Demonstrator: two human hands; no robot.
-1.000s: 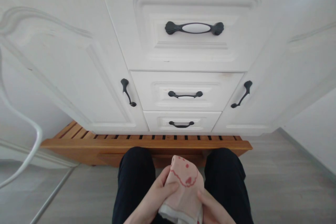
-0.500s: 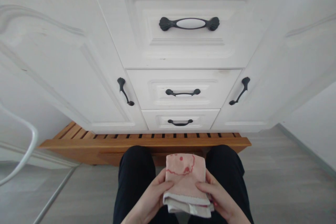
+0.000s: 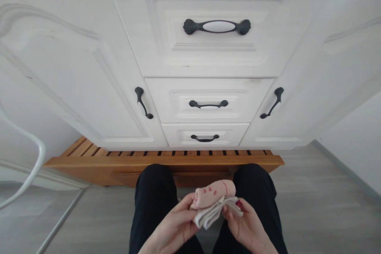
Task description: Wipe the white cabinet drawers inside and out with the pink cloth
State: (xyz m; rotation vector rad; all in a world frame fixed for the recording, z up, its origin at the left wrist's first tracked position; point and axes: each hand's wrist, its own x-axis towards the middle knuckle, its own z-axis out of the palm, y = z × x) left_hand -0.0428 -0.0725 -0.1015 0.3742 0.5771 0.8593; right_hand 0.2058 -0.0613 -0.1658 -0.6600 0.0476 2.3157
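Observation:
A small folded towel (image 3: 216, 194), pink with red marks and a pale underside, is held between my hands over the gap between my knees. My left hand (image 3: 183, 216) grips its left end, thumb along the side and fingers beneath. At the right end, my right hand (image 3: 241, 218) pinches the pale layered edges. The pink part looks rolled or doubled over on top, while the whitish folds (image 3: 206, 216) face me. Something dark red shows by the right fingers; I cannot make out what it is.
Ahead stands a white cabinet (image 3: 214, 61) with drawers and doors, all closed, with dark handles (image 3: 217, 26). It rests on a slatted wooden bench (image 3: 119, 161). A white cable or tube (image 3: 40, 154) curves at the left. Dark-trousered legs (image 3: 154, 190) flank the towel over the grey floor (image 3: 321, 206).
The towel, upright with its pink face showing before, is now bent over and tilted, its pale folded edges turned towards me. My right hand has moved to those edges.

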